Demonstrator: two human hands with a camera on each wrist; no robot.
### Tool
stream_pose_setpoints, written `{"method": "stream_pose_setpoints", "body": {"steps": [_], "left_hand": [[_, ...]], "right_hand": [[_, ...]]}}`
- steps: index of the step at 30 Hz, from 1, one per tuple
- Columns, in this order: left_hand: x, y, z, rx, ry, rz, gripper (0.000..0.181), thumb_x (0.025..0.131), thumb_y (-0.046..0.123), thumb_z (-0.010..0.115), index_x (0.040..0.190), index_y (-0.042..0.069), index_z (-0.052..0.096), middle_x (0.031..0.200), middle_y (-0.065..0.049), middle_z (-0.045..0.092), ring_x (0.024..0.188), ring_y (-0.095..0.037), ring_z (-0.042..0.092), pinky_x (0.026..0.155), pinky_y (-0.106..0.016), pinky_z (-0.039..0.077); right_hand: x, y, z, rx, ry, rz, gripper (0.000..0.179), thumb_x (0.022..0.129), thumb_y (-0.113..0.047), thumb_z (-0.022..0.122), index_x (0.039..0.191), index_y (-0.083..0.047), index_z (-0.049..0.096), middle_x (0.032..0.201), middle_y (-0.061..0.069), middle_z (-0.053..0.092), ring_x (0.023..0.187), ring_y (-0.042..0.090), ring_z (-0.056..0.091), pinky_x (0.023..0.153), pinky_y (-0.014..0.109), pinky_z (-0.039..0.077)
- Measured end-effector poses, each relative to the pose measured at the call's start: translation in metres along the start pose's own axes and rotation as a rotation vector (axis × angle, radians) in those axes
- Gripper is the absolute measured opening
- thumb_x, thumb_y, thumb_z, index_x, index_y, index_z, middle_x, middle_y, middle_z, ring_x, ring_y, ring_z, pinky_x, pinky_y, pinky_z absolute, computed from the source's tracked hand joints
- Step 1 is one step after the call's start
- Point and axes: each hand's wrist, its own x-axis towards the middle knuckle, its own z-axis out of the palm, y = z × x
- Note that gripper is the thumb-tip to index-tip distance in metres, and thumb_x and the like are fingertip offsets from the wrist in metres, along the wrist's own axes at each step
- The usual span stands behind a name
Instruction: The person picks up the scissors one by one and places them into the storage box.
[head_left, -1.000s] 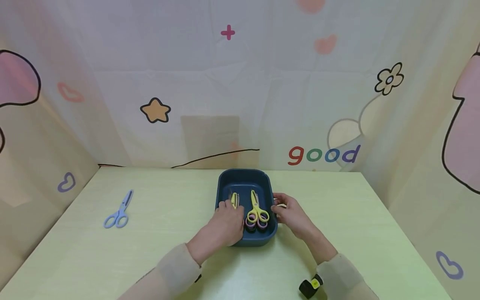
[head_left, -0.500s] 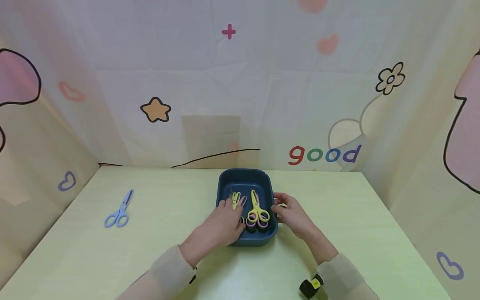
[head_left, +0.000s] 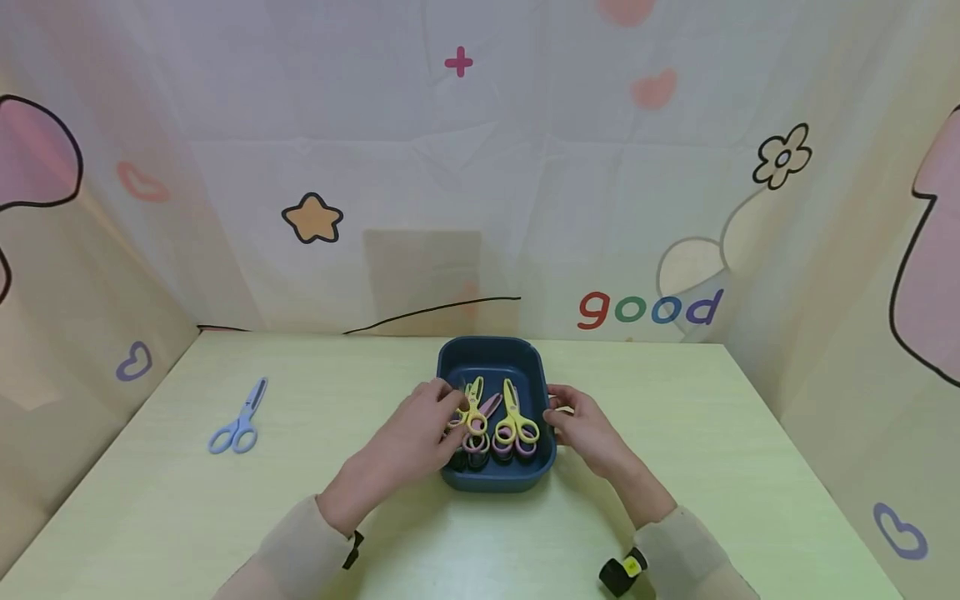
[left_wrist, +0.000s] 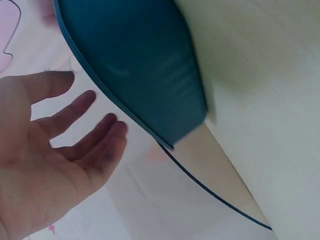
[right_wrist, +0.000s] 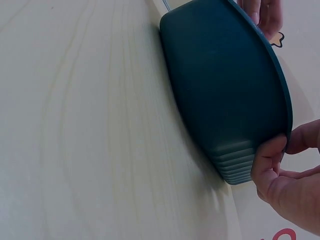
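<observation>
A dark blue box [head_left: 489,481] stands on the table, with yellow scissors [head_left: 512,412] and pink scissors [head_left: 491,406] lying inside it. More yellow scissors [head_left: 474,408] lie at the left of the box, partly behind my left fingers. My left hand [head_left: 411,431] hovers at the box's left rim, its fingers loosely bent; the left wrist view shows nothing in its grasp. At the opposite side, my right hand [right_wrist: 287,182] pinches the rim of the box between thumb and fingers.
Blue scissors [head_left: 242,421] lie on the pale table [head_left: 315,392] to the left. A patterned cloth [head_left: 555,200] hangs behind and at both sides of the table. Black straps with small devices show at both wrists.
My left hand has let go of the yellow scissors in the box and drawn back to the left, uncovering several scissors. The right hand has stayed at the rim.
</observation>
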Motion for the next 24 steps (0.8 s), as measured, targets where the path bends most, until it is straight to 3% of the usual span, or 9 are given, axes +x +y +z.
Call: {"method": "stream_pose_setpoints", "body": {"steps": [4,10,16,24], "left_hand": [[-0.006,-0.012,-0.007,-0.038,0.056,-0.033,0.025,0.097,0.017,0.072,0.118,0.005,0.067,0.11,-0.01,0.059,0.1,-0.025,0.053,0.087,-0.04,0.051],[-0.016,-0.03,-0.02,-0.045,0.091,-0.106,0.026,0.097,0.015,0.072,0.119,0.005,0.064,0.11,-0.01,0.057,0.103,-0.029,0.054,0.09,-0.044,0.051],[-0.03,-0.054,-0.028,-0.024,0.055,-0.182,0.024,0.097,0.015,0.071,0.118,0.005,0.064,0.115,-0.017,0.056,0.106,-0.036,0.053,0.089,-0.051,0.047],[-0.052,-0.084,-0.045,0.017,0.018,-0.226,0.025,0.099,0.016,0.067,0.12,0.003,0.063,0.12,-0.023,0.053,0.11,-0.043,0.05,0.089,-0.06,0.043]], "right_hand": [[0.001,0.001,0.001,-0.008,0.0,0.006,0.048,0.104,-0.002,0.05,0.15,0.008,0.038,0.125,0.022,0.046,0.105,0.031,0.052,0.08,0.033,0.057],[0.0,0.0,0.0,-0.003,0.0,-0.001,0.048,0.104,-0.002,0.049,0.15,0.008,0.038,0.125,0.023,0.046,0.104,0.031,0.052,0.08,0.032,0.057],[0.001,0.001,-0.001,-0.008,0.009,-0.006,0.048,0.104,-0.002,0.049,0.15,0.007,0.039,0.122,0.02,0.046,0.105,0.031,0.052,0.081,0.031,0.056],[0.003,0.004,0.0,-0.004,0.013,0.004,0.047,0.104,-0.002,0.05,0.149,0.006,0.04,0.121,0.019,0.046,0.106,0.031,0.052,0.081,0.03,0.056]]}}
